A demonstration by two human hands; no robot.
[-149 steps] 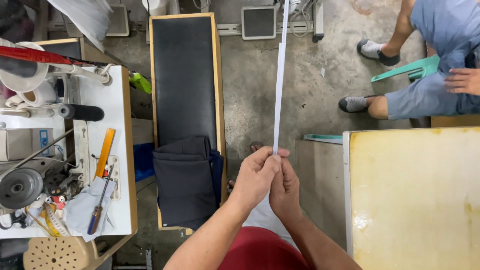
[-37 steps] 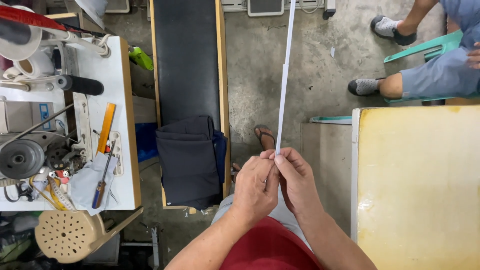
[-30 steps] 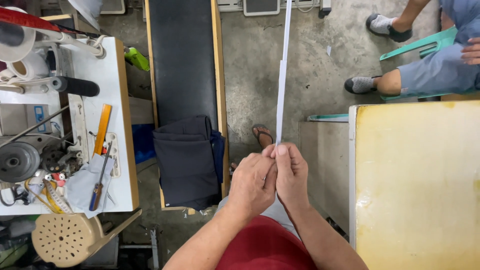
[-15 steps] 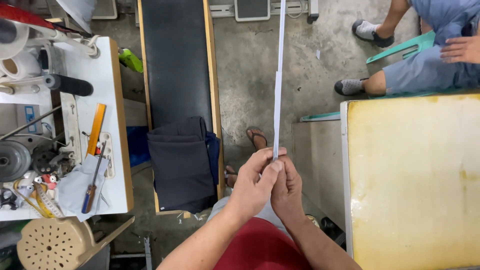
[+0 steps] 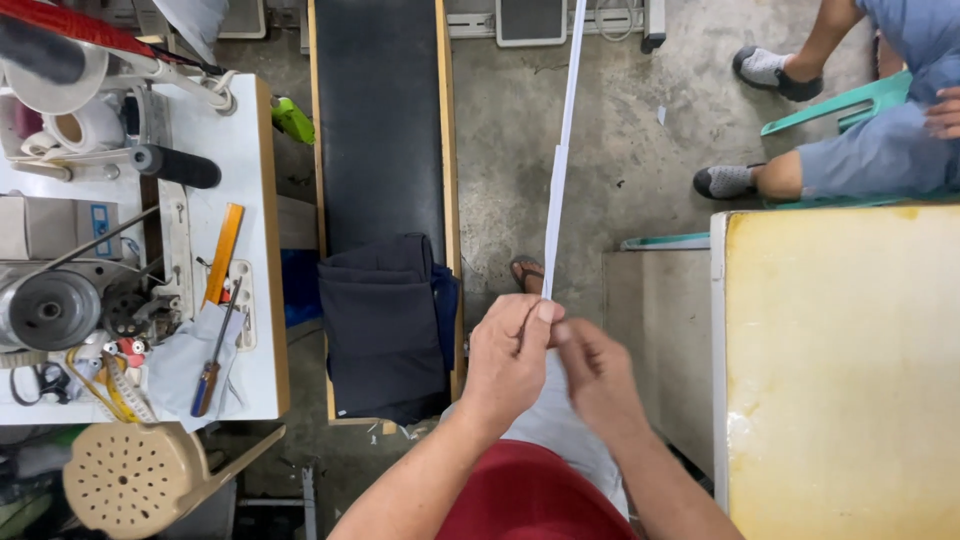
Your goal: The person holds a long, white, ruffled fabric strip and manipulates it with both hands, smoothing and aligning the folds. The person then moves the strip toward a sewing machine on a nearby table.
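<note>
While both hands meet, left fingers [image 5: 535, 315] and right fingers [image 5: 572, 335] pinch the white strip [image 5: 556, 190]

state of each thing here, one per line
long white strip: stretched straight, near end pinched
left hand: grip shut on the strip's end
right hand: fingers at the strip's end, beside the left hand
dark folded cloth: lying on the black bench
orange ruler: flat on the white table

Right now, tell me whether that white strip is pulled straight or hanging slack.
Pulled straight. The white strip runs in one taut line from the left hand and right hand to the picture's top edge, without sag.
</note>
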